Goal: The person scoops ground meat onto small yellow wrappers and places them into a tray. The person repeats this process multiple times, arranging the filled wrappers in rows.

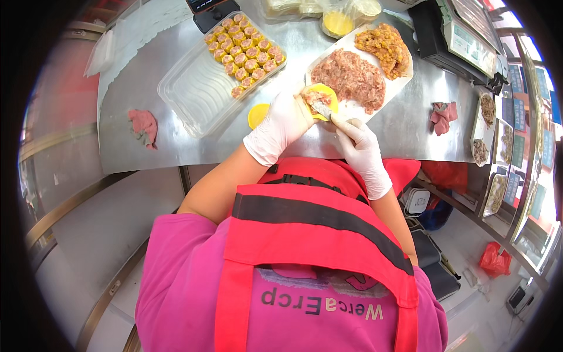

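Observation:
My gloved left hand (288, 121) holds a round yellow dumpling wrapper (332, 95) with a dab of pink minced meat on it. In my gloved right hand (358, 139) is a small metal spatula (322, 109), its blade pressed against the meat in the wrapper. Just beyond, a white tray (356, 111) carries a mound of pink minced meat (349, 76) and a heap of orange-yellow filling (384, 49). Another yellow wrapper (258, 115) lies on the table beside my left wrist. Rows of shaped dumplings (246, 50) fill the right side of a clear plastic box (193, 88).
Crumpled pink cloths lie at the left (143, 127) and right (443, 118) of the steel table (182, 151). A weighing scale (463, 41) stands at the back right. Bagged yellow wrappers (338, 22) sit at the far edge, near a dark phone-like device (214, 14).

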`<state>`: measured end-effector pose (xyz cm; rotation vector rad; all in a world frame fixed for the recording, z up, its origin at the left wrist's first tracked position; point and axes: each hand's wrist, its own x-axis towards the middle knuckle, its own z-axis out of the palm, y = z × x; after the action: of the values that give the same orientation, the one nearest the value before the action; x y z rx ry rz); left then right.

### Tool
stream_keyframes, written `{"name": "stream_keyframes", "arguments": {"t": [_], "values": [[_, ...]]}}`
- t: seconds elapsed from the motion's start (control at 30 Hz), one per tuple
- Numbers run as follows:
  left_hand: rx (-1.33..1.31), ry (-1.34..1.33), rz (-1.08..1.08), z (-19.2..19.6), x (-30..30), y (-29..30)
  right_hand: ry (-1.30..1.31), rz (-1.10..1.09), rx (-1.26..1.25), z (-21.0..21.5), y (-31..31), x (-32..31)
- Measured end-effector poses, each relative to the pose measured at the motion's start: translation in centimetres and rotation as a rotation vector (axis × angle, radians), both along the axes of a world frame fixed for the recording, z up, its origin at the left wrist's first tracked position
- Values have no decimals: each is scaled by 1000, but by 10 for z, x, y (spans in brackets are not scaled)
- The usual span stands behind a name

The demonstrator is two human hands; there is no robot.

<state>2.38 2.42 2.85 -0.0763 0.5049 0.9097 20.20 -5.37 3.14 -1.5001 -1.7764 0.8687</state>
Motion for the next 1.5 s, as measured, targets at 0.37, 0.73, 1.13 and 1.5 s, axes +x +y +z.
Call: {"name": "stream_keyframes", "arguments": {"t": [0.37,0.73,1.13,1.5], "values": [[280,334,-86,-22,3,-11,-262,11,63,48,4,-3],[392,628,-129,-20,1,-14,-413,6,156,66,-1,-5],[193,332,-39,-10,6,-17,-459,-17,84,62,0,-4],[222,160,-32,-14,-2,-13,-164,84,-154,68,6,26]]}}
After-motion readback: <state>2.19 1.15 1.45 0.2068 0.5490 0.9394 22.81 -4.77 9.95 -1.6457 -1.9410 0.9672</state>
